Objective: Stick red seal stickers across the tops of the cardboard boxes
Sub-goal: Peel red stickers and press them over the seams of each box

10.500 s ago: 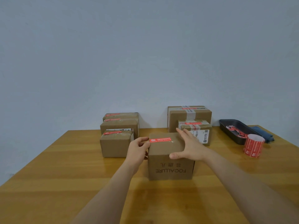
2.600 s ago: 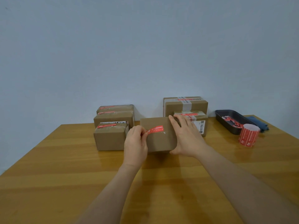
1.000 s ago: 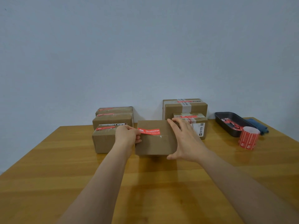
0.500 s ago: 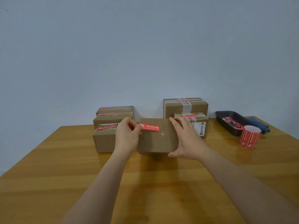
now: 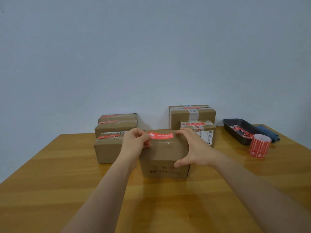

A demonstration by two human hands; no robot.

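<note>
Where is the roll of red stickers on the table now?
In the head view, the roll of red stickers stands upright at the right side of the table, just in front of the black tray.

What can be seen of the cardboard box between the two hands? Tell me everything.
The cardboard box is plain brown, with faint printed lettering upside down on its near face. It stands upright on the wooden table, in front of the other boxes. A red seal sticker with white print lies across its top. The left hand pinches the sticker's left end; the right hand grips the box's right side.
</note>
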